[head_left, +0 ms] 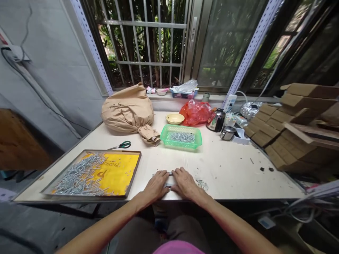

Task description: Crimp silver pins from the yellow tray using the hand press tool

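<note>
Near the table's front edge, a small grey metal piece [169,184] lies between my two hands. My left hand [156,184] has its fingers closed on the piece's left side. From the right, my right hand [184,181] grips the same piece, its thumb near the left thumb. The piece's ends are hidden under my fingers. To the left, a shallow tray [140,159] with a yellow lining holds a heap of metal screws [79,176]. Beyond my hands, a green plastic basket [182,144] contains small metal parts [182,137].
Green-handled scissors [124,144] lie behind the tray. Further back are a brown paper sack [127,109], a yellow bowl [174,118], a red plastic bag [196,113] and a dark kettle [217,120]. Cardboard boxes [299,123] are stacked at the right. A clear crumpled scrap [202,185] lies beside my right hand.
</note>
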`<state>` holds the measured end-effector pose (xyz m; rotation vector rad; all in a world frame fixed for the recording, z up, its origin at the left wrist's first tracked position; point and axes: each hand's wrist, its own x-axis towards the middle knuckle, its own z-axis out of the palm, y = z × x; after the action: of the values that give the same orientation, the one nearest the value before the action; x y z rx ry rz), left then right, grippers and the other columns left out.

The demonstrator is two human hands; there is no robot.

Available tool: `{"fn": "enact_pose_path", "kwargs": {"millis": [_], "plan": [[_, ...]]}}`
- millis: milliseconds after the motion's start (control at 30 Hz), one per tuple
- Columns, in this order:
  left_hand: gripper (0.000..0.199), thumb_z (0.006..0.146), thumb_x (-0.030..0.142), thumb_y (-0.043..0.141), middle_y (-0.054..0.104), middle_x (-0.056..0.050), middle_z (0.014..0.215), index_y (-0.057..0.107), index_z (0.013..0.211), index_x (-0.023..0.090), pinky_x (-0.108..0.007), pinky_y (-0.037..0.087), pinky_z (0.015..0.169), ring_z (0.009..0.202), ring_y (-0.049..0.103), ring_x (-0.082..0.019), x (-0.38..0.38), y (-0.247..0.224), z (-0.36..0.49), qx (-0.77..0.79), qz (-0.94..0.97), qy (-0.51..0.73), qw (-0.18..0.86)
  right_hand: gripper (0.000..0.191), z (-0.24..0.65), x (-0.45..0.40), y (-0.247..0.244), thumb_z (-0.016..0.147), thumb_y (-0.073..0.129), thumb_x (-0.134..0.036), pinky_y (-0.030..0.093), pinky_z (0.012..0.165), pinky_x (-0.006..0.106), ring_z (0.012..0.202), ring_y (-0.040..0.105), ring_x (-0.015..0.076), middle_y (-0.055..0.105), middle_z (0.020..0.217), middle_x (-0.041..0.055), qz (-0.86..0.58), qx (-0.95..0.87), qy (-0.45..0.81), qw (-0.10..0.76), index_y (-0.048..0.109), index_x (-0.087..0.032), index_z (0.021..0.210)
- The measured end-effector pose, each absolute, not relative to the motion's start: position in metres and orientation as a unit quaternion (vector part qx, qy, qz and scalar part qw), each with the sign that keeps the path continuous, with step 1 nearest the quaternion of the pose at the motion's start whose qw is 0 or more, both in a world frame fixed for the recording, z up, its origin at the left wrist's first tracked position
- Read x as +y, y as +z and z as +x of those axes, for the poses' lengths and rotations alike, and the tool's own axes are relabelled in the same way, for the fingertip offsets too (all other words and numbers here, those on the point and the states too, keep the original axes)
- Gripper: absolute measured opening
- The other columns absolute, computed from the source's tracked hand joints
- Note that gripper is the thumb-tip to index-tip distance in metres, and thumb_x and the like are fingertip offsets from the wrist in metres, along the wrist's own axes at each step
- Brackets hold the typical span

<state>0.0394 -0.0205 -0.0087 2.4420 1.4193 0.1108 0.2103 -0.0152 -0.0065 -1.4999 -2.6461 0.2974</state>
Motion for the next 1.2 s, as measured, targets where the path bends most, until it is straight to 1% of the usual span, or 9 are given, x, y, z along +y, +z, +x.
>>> {"fn": "enact_pose_path", "kwargs": {"millis": [133, 267, 433, 567, 700, 767, 967, 1100, 1200], "plan": [[0.056, 0.076, 0.024, 0.056, 0.053, -0.013, 0.125, 0.044, 0.130, 0.015, -0.041, 0.040, 0.098, 0.115, 0.046, -0.029, -0.008, -0.007, 0.041, 0.480, 0.865, 0.010, 0.147, 0.057, 0.214, -0.014, -0.008, 0.075, 0.065, -0.041, 0.040, 0.091, 0.039, 0.105, 0.045, 0.0278, 0.055, 0.114, 0.0133, -0.494, -0.859, 0.127, 0.053, 0.051, -0.010, 0.121], [0.063, 0.068, 0.026, 0.061, 0.054, -0.013, 0.121, 0.045, 0.128, 0.016, -0.042, 0.041, 0.095, 0.111, 0.047, -0.029, 0.003, 0.003, 0.046, 0.466, 0.873, -0.036, 0.139, 0.066, 0.219, -0.010, -0.002, 0.068, 0.070, -0.040, 0.042, 0.089, 0.040, 0.104, 0.045, 0.0282, 0.054, 0.114, 0.0131, -0.483, -0.862, 0.143, 0.046, 0.050, -0.008, 0.123], [0.049, 0.061, 0.029, 0.065, 0.056, -0.011, 0.111, 0.055, 0.107, 0.016, -0.040, 0.043, 0.088, 0.104, 0.049, -0.029, 0.014, 0.003, 0.049, 0.461, 0.876, -0.044, 0.138, 0.064, 0.217, -0.005, 0.006, 0.064, 0.074, -0.047, 0.042, 0.087, 0.042, 0.102, 0.047, 0.0294, 0.055, 0.111, 0.0136, -0.510, -0.849, 0.136, 0.017, 0.056, -0.010, 0.114], [0.036, 0.060, 0.028, 0.065, 0.056, -0.008, 0.105, 0.055, 0.094, 0.018, -0.036, 0.042, 0.083, 0.100, 0.050, -0.026, 0.020, -0.002, 0.047, 0.466, 0.871, -0.025, 0.154, 0.055, 0.218, -0.005, 0.007, 0.068, 0.073, -0.047, 0.043, 0.082, 0.037, 0.099, 0.049, 0.0265, 0.057, 0.107, 0.0109, -0.505, -0.850, 0.147, 0.027, 0.059, -0.013, 0.108], [0.021, 0.066, 0.028, 0.062, 0.058, -0.006, 0.099, 0.055, 0.085, 0.020, -0.033, 0.042, 0.078, 0.096, 0.052, -0.024, 0.023, 0.000, 0.048, 0.477, 0.859, -0.038, 0.182, 0.026, 0.222, -0.003, 0.001, 0.080, 0.065, -0.038, 0.041, 0.077, 0.030, 0.094, 0.052, 0.0210, 0.059, 0.099, 0.0074, -0.487, -0.862, 0.134, 0.037, 0.063, -0.015, 0.094], [0.013, 0.073, 0.027, 0.058, 0.059, -0.006, 0.097, 0.056, 0.084, 0.019, -0.032, 0.041, 0.078, 0.095, 0.052, -0.023, 0.022, 0.002, 0.051, 0.480, 0.855, -0.031, 0.192, 0.019, 0.224, 0.000, -0.003, 0.083, 0.062, -0.033, 0.040, 0.075, 0.028, 0.090, 0.054, 0.0190, 0.061, 0.095, 0.0064, -0.483, -0.865, 0.134, 0.020, 0.063, -0.016, 0.091], [0.012, 0.082, 0.029, 0.057, 0.060, -0.007, 0.093, 0.060, 0.085, 0.017, -0.033, 0.042, 0.079, 0.095, 0.051, -0.023, 0.018, 0.003, 0.059, 0.477, 0.854, -0.009, 0.207, 0.026, 0.231, 0.005, -0.008, 0.094, 0.045, -0.034, 0.038, 0.072, 0.027, 0.085, 0.054, 0.0160, 0.060, 0.088, 0.0055, -0.453, -0.880, 0.140, -0.014, 0.062, -0.016, 0.087], [0.018, 0.079, 0.030, 0.061, 0.059, -0.009, 0.096, 0.061, 0.090, 0.016, -0.036, 0.043, 0.081, 0.097, 0.050, -0.025, 0.018, -0.002, 0.058, 0.481, 0.857, 0.004, 0.186, 0.025, 0.237, 0.007, -0.003, 0.092, 0.048, -0.039, 0.040, 0.075, 0.029, 0.091, 0.052, 0.0187, 0.059, 0.095, 0.0064, -0.454, -0.884, 0.112, -0.006, 0.060, -0.019, 0.101], [0.031, 0.078, 0.032, 0.063, 0.058, -0.011, 0.105, 0.058, 0.104, 0.015, -0.039, 0.044, 0.086, 0.102, 0.050, -0.027, 0.009, -0.008, 0.057, 0.507, 0.844, 0.036, 0.170, 0.043, 0.242, 0.015, 0.002, 0.086, 0.054, -0.049, 0.041, 0.080, 0.031, 0.099, 0.050, 0.0218, 0.058, 0.106, 0.0089, -0.440, -0.891, 0.111, 0.002, 0.054, -0.018, 0.116]]}}
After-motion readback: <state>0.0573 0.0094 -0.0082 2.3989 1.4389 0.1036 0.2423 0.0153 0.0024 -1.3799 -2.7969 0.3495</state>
